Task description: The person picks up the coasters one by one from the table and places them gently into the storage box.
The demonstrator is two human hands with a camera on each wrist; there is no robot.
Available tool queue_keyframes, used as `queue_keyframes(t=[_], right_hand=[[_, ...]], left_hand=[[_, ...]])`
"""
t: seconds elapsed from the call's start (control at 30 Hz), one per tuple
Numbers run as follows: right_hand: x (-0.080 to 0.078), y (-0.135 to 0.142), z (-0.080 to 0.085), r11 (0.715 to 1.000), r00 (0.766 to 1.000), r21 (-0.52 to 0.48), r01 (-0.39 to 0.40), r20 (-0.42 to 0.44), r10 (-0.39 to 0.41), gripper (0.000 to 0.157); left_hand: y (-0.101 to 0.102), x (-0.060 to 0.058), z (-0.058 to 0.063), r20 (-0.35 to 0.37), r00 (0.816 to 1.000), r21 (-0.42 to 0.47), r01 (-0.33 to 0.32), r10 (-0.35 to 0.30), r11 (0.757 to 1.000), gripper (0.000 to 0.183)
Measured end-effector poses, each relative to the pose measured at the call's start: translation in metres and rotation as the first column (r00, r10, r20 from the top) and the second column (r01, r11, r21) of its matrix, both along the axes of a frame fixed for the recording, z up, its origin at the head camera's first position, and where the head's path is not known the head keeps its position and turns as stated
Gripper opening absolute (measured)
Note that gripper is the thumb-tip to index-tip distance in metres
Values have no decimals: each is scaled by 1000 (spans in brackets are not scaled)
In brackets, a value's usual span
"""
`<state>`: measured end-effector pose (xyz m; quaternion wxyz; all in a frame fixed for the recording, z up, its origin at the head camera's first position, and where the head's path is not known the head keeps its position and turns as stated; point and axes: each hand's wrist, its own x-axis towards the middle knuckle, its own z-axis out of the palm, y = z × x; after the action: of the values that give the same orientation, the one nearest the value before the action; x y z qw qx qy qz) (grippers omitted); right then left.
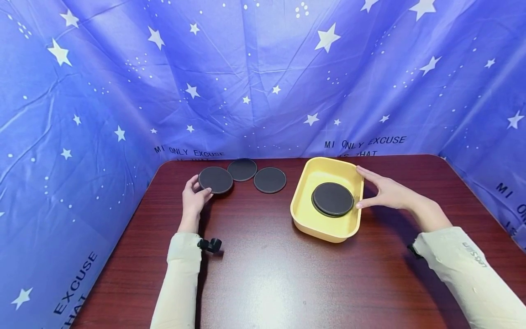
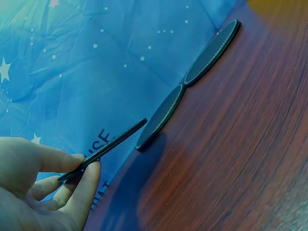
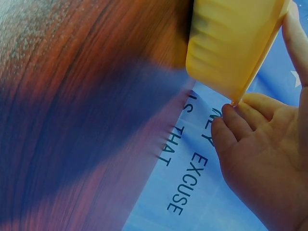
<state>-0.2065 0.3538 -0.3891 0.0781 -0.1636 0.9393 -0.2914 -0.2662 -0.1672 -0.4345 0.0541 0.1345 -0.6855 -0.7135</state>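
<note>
My left hand (image 1: 194, 197) pinches a round black coaster (image 1: 215, 180) by its near left edge. In the left wrist view this coaster (image 2: 113, 144) is held tilted, thumb on one face and fingers on the other. Beyond it two more stitched black coasters lie on the table, one at the back (image 1: 242, 169) and one to its right (image 1: 270, 180). A yellow rectangular bin (image 1: 303, 183) stands right of centre, with a stack of black coasters (image 1: 333, 199) inside. My right hand (image 1: 388, 192) has its thumb and fingers spread along the bin's right rim, fingertips touching it.
Both hands work over a dark red wood-grain table (image 1: 255, 274). A blue curtain (image 1: 255, 68) with white stars and lettering hangs behind and at both sides, close to the table's back edge. Black straps circle both wrists.
</note>
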Motion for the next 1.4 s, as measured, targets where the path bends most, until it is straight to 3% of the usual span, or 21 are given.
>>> queue_keyframes(t=[0.87,1.4], right_hand=[[0,1,-1,1000,1000,10,2,0,-2,114],[0,0,-1,1000,1000,23,3,-5,-3,114]], left_hand=[[29,3,6,-32,992,65,122,-121,990,73],[53,9,13,-61,978,81,203,-199,976,72]])
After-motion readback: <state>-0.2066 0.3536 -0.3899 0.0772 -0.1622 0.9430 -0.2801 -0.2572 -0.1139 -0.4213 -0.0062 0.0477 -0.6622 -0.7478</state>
